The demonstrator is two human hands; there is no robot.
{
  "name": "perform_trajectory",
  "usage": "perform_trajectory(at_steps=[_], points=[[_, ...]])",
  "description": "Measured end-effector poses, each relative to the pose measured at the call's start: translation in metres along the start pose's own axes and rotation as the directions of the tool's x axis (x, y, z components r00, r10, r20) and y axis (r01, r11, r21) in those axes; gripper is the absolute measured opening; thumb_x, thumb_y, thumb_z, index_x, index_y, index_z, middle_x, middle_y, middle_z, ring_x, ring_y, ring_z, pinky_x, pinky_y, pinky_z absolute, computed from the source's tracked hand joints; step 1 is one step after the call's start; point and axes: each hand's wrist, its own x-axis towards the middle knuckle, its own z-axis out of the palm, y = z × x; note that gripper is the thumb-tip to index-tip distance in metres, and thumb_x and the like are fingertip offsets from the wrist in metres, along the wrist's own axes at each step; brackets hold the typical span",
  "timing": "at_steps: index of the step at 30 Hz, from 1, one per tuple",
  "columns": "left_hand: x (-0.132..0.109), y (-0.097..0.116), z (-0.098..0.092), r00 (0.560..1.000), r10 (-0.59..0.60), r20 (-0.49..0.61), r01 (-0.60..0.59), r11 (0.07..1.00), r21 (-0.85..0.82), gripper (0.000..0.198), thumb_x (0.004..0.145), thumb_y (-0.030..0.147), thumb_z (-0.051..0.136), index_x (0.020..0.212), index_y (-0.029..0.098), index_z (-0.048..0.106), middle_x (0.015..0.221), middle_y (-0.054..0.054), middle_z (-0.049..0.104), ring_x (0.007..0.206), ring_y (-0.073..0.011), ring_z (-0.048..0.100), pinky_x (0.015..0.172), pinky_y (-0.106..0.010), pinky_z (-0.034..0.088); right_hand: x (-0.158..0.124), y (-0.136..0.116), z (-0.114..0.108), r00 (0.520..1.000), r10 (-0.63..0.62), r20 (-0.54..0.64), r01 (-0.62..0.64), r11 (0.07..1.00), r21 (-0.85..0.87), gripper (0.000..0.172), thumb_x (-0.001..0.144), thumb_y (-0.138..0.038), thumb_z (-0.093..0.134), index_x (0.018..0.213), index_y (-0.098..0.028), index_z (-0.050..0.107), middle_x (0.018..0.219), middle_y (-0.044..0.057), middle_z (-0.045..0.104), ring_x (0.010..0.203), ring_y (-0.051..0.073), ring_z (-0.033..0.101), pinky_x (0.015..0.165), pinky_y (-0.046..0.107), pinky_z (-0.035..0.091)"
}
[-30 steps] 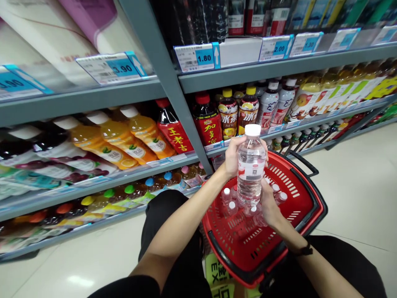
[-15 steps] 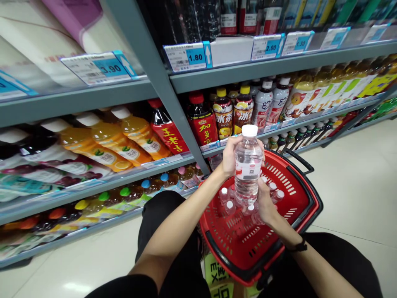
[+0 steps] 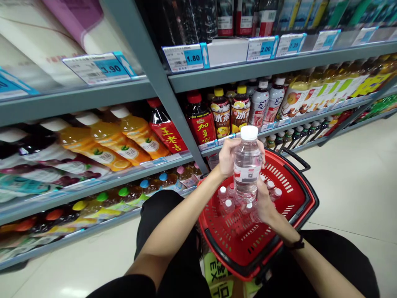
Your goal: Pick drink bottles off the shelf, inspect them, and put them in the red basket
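A clear water bottle with a white cap and a white-and-red label stands upright between my hands, above the basket. My left hand grips its upper left side, fingers curling behind it. On the lower right side, my right hand is wrapped round the same bottle, its fingers partly hidden behind. Below lies a red shopping basket with black handles. Several small clear bottles with white caps stand inside it, some of them hidden by the held bottle and my right hand.
Grey shelving with price tags runs along the back and left. It holds orange juice bottles, red-labelled drinks and iced tea bottles. Green-yellow packages lie under the basket, between my knees. Pale tiled floor extends to the right.
The view has shifted slightly. Both hands still hold the bottle above the basket, and the bottle appears turned a little, its label code sitting further left.
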Motion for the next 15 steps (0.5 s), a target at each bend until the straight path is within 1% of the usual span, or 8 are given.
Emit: perform_trajectory(at_steps=[3, 6, 8, 12, 15], points=[[-0.001, -0.001, 0.003, 0.998, 0.066, -0.017, -0.064, 0.995, 0.070, 0.055, 0.075, 0.061, 0.054, 0.097, 0.012, 0.066, 0.089, -0.015, 0.077, 0.078, -0.0286, 0.076, 0.063, -0.035, 0.060, -0.001, 0.009, -0.001, 0.999, -0.024, -0.025, 0.025, 0.999, 0.030, 0.057, 0.102, -0.070, 0.041, 0.124, -0.023, 0.065, 0.111, 0.009, 0.076, 0.099, 0.028, 0.072, 0.088, 0.043, 0.061], [0.000, -0.002, 0.004, 0.994, 0.108, -0.013, -0.105, 0.986, 0.132, 0.056, 0.073, 0.063, 0.056, 0.098, 0.013, 0.067, 0.093, -0.015, 0.077, 0.083, -0.0295, 0.076, 0.065, -0.036, 0.061, -0.003, 0.015, -0.002, 0.998, -0.061, -0.034, 0.062, 0.997, 0.045, 0.055, 0.101, -0.069, 0.043, 0.121, -0.023, 0.064, 0.111, 0.010, 0.075, 0.096, 0.028, 0.072, 0.089, 0.044, 0.061], [0.000, -0.003, 0.004, 0.993, 0.113, -0.013, -0.110, 0.982, 0.155, 0.057, 0.073, 0.064, 0.057, 0.098, 0.013, 0.067, 0.094, -0.015, 0.077, 0.084, -0.0295, 0.075, 0.067, -0.037, 0.061, -0.003, 0.016, -0.002, 0.997, -0.063, -0.034, 0.065, 0.997, 0.042, 0.054, 0.101, -0.069, 0.043, 0.119, -0.023, 0.064, 0.112, 0.010, 0.075, 0.096, 0.028, 0.072, 0.090, 0.044, 0.061], [0.000, -0.003, 0.002, 0.992, 0.127, 0.010, -0.127, 0.979, 0.161, 0.056, 0.076, 0.063, 0.057, 0.100, 0.013, 0.068, 0.095, -0.014, 0.077, 0.086, -0.0291, 0.075, 0.070, -0.037, 0.061, -0.004, 0.013, -0.004, 0.996, -0.068, -0.049, 0.067, 0.997, -0.031, 0.056, 0.101, -0.071, 0.040, 0.116, -0.023, 0.065, 0.113, 0.011, 0.074, 0.102, 0.030, 0.071, 0.091, 0.045, 0.060], [0.000, -0.004, -0.001, 0.992, 0.122, 0.027, -0.125, 0.979, 0.159, 0.056, 0.078, 0.064, 0.055, 0.097, 0.014, 0.068, 0.095, -0.015, 0.077, 0.088, -0.0301, 0.075, 0.069, -0.038, 0.061, -0.005, 0.012, -0.005, 0.999, -0.042, -0.018, 0.041, 0.997, -0.068, 0.062, 0.101, -0.073, 0.034, 0.123, -0.022, 0.063, 0.114, 0.012, 0.074, 0.105, 0.031, 0.071, 0.087, 0.045, 0.062]])
